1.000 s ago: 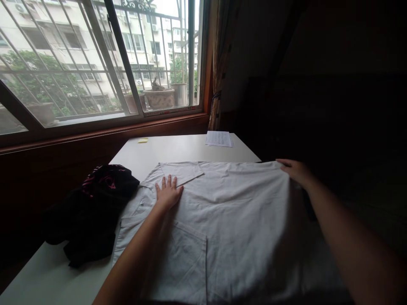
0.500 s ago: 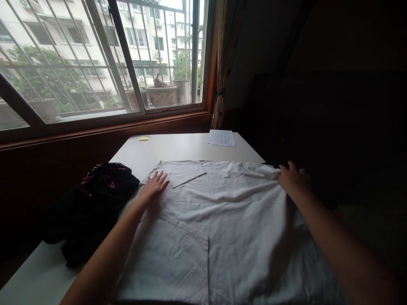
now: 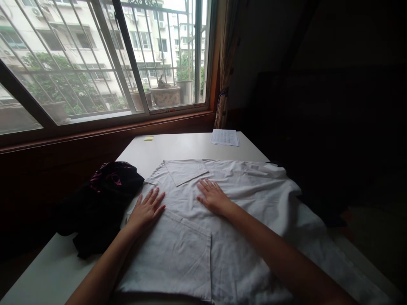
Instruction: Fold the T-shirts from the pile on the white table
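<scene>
A white cotton garment (image 3: 244, 237), probably a shirt, lies spread over the table with wrinkles across its right half. Its pointed flap (image 3: 186, 171), which looks like a collar, rests at the far left. Nearer to me is a folded panel (image 3: 171, 250) with a stitched edge. My left hand (image 3: 148, 208) is flat on the cloth by its left edge, fingers apart. Near the middle, just below the flap, my right hand (image 3: 213, 196) also presses flat with fingers spread. Neither hand grips anything.
A black garment with pink print (image 3: 108, 199) is heaped at the left table edge. Printed papers (image 3: 225, 137) and a yellow sticky note (image 3: 148, 138) lie at the far end of the white table (image 3: 178, 144). Beyond is a barred window (image 3: 95, 63) with a curtain (image 3: 225, 76) beside it.
My right hand has let go of the garment's far right edge and moved left to its middle. My left hand has slid slightly nearer to me. The view has shifted a little.
</scene>
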### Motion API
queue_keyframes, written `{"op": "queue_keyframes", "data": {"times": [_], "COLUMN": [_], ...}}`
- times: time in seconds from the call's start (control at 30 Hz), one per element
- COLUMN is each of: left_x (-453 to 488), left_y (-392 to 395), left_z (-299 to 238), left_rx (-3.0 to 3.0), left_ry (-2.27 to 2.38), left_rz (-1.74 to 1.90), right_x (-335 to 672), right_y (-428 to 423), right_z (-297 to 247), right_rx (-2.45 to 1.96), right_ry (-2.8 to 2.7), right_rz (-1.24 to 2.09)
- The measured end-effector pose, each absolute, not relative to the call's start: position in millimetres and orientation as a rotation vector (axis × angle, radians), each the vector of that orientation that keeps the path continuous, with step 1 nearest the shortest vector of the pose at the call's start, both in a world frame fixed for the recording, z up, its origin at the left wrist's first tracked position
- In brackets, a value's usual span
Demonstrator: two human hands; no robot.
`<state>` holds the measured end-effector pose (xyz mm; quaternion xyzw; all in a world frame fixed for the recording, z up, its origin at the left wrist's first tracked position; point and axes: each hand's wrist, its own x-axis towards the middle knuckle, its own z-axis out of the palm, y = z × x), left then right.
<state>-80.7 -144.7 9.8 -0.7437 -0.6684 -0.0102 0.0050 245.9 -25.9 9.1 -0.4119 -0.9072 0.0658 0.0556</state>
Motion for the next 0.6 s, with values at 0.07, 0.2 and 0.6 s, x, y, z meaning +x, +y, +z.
{"op": "queue_keyframes", "data": {"times": [0.07, 0.2, 0.6], "left_x": [-76.9, -71.7, -80.4], "left_y": [-150.8, -165.1, -190.6], "left_z": [13.1, 16.0, 21.0], "left_rx": [-2.270, -2.179, -2.222], "left_ry": [-2.166, -2.304, -2.378], "left_rz": [-0.001, 0.063, 0.150], "right_x": [235.5, 232.8, 253.7], "right_y": [-23.8, -22.0, -20.4], "right_z": [8.9, 8.6, 1.0], "right_rx": [-1.236, -1.191, -1.120], "right_ry": [-2.760, -2.776, -2.772], "right_rz": [0.236, 0.250, 0.218]}}
